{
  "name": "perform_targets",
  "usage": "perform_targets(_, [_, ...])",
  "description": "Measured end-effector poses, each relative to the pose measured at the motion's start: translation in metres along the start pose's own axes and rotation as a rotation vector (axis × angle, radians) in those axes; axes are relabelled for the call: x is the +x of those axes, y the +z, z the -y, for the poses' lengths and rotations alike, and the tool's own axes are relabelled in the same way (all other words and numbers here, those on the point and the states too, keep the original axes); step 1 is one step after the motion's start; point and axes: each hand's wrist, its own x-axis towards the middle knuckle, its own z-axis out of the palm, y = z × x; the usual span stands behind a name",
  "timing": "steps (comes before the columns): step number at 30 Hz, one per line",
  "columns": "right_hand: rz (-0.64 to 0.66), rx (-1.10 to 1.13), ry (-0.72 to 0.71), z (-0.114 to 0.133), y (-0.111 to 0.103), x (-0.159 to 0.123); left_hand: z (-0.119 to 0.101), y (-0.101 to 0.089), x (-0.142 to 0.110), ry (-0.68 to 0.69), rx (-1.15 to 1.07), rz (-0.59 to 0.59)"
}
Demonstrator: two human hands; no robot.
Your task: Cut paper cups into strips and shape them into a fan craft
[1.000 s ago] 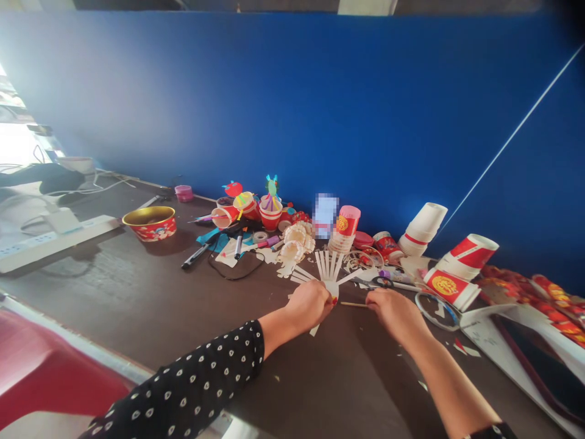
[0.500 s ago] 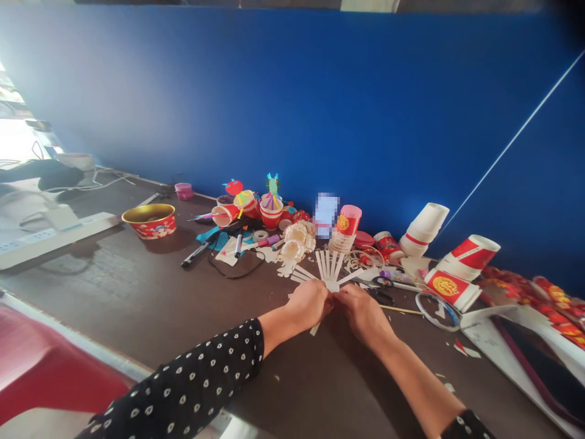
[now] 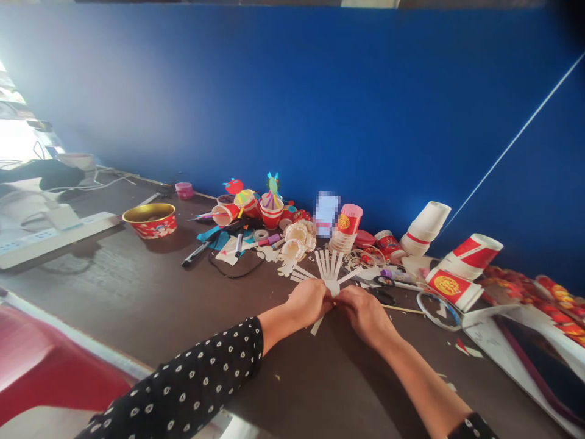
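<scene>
A white paper cup cut into a fan of thin strips [image 3: 328, 266] stands at the middle of the dark table [image 3: 137, 286], its base pinched between my left hand [image 3: 309, 303] and my right hand [image 3: 364, 315]. A thin wooden stick [image 3: 402, 310] runs out from under my right hand, its near end hidden by the fingers. Black-handled scissors [image 3: 382, 284] lie just beyond my right hand. The fingertips of both hands meet at the cup's base, hiding most of it.
Behind the hands lie paper flowers, decorated cups, markers and tape against a blue wall. Stacked red-and-white paper cups [image 3: 473, 253] stand at the right. A gold-rimmed red bowl [image 3: 149, 220] and a power strip [image 3: 55, 239] are at the left. A red seat [image 3: 55, 372] sits below the table's near edge.
My right hand has moved left to join my left hand at the cup's base. The wooden stick now shows to the right of that hand, not to its left.
</scene>
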Motion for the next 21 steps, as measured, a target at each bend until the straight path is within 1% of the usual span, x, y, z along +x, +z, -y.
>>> perform_targets(5, [0.023, 0.021, -0.012, 0.0041, -0.0003, 0.0003, 0.0013, 0.0007, 0.0002, -0.008, 0.039, -0.029])
perform_targets(13, [-0.069, 0.069, 0.017, -0.0012, 0.0051, -0.0028, 0.003, 0.0028, 0.0023, 0.009, 0.093, -0.032])
perform_targets(17, [-0.054, 0.115, 0.03, -0.0049, 0.0056, -0.0028, 0.0035, 0.0035, 0.0021, 0.013, 0.105, -0.037])
perform_targets(21, [-0.047, 0.146, 0.048, -0.003, 0.0028, -0.002, 0.0029, 0.0035, 0.0013, -0.01, 0.102, -0.04])
